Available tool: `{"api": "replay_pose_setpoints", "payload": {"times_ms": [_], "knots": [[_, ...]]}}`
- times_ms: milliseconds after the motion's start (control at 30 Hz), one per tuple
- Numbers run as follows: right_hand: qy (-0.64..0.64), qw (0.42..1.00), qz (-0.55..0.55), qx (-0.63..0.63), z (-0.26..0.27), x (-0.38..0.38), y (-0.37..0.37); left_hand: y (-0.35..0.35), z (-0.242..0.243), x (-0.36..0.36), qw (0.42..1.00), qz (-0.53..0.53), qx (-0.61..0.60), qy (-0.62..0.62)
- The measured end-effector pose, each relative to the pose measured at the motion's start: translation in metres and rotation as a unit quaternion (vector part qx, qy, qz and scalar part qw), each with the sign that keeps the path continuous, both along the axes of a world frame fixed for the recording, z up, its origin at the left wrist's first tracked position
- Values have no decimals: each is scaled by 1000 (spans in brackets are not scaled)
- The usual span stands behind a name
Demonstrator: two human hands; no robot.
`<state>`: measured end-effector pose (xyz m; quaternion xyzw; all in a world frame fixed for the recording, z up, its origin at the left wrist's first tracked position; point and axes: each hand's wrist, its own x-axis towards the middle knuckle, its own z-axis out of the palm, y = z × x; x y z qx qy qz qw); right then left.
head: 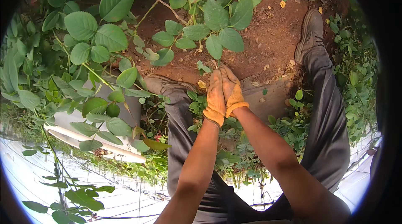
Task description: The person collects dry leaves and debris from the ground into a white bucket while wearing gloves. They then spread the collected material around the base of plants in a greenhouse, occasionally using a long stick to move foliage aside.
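My left hand [216,95] and my right hand [231,90], both in orange and tan work gloves, are pressed together palm to palm in front of me. Their fingers point away from me, towards the top of the view. A small green stem tip [219,63] shows at the fingertips; whether it is held between them I cannot tell. Just beyond hang the toothed green leaves of a rose plant [214,46]. Small leaves [204,67] lie close to the left glove's fingers. The palms are hidden.
Leafy rose stems [97,76] fill the left side. Reddish soil [267,35] with dry leaves lies ahead, edged by a grey-brown board [267,95]. A pale container [119,111] stands at left behind foliage. My shoes [312,32] are apart on the soil. Low plants grow at right.
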<state>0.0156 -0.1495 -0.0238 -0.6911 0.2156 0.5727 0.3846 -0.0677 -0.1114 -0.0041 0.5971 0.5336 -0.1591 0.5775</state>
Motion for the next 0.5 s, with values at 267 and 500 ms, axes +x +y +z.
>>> {"api": "replay_pose_setpoints", "payload": {"times_ms": [267,500], "knots": [[-119,983,-37,134,36,59,76,92,18,19,978,-45,200,-41],[-645,695,317,21,-75,217,4,91,-44,-41,902,242,320,160]]}}
